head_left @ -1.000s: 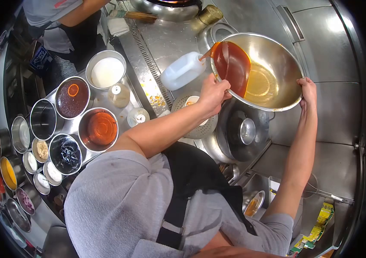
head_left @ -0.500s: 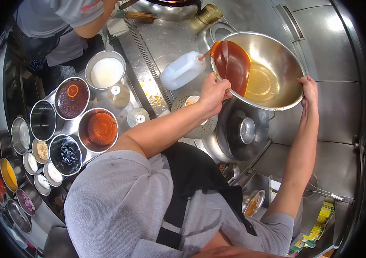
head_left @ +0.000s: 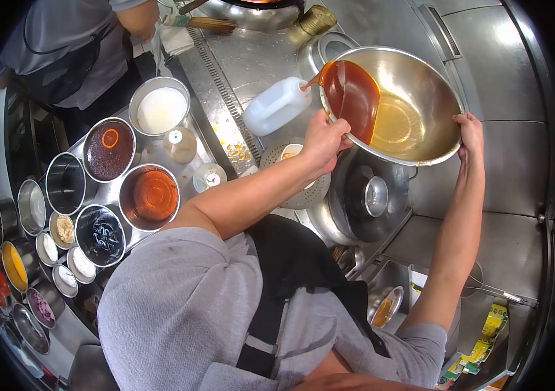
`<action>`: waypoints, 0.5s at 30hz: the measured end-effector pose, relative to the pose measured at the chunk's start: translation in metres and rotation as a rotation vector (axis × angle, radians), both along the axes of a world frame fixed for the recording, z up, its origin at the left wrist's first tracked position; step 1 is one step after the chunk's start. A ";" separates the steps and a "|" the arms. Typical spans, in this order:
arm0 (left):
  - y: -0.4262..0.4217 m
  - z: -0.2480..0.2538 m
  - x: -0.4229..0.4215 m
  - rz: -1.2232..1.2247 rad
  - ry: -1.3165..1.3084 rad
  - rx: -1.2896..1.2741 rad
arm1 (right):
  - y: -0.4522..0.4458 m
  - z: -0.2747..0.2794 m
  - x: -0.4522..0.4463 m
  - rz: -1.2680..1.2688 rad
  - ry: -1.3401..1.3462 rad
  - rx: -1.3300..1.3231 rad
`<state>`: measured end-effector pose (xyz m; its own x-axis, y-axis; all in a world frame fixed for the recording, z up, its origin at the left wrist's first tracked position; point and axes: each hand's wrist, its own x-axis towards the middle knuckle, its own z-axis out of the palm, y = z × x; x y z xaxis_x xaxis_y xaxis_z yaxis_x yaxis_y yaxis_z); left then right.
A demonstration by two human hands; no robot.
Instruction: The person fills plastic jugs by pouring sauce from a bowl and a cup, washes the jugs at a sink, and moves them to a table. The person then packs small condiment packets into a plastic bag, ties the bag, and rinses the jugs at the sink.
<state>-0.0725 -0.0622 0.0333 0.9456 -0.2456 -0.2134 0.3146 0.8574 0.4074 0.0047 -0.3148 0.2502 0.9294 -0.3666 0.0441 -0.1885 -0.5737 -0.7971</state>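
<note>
A large steel mixing bowl (head_left: 424,85) is held tilted in both hands. My left hand (head_left: 326,142) grips its rim at the near left, fingers closed. My right hand (head_left: 468,135) is closed on the rim at the right. Dark red-brown sauce (head_left: 352,101) has pooled at the bowl's lowered left side. A thin stream of it runs over the rim to the mouth of a translucent white plastic jug (head_left: 276,107). The jug lies tilted on the steel counter (head_left: 241,55), its neck toward the bowl. Nothing is seen holding it.
Below the bowl are a dark domed lid (head_left: 349,195) and a perforated steel pan (head_left: 303,195). Several sauce pots, including a red one (head_left: 152,197), and small tubs stand at left. A co-worker (head_left: 75,58) is at upper left, near a wok (head_left: 251,16) and a brush (head_left: 209,25).
The co-worker at upper left has shifted left, and a handle above the white-filled pot now shows. My hands, the bowl and the jug hold almost still while the sauce keeps flowing.
</note>
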 end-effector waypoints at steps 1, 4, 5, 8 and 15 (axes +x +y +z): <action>0.001 0.001 0.000 -0.004 -0.011 -0.003 | -0.004 -0.001 0.002 -0.001 0.000 0.000; 0.001 0.002 -0.001 0.001 -0.014 -0.018 | -0.012 0.000 0.006 0.017 0.008 -0.008; 0.001 0.002 -0.001 0.011 -0.004 -0.029 | -0.012 0.000 0.005 0.017 0.013 -0.011; 0.003 0.002 -0.001 -0.011 -0.027 -0.017 | -0.013 0.000 0.006 0.018 0.014 -0.010; 0.003 0.005 -0.003 0.010 -0.014 -0.010 | -0.009 0.002 0.005 0.020 0.012 -0.019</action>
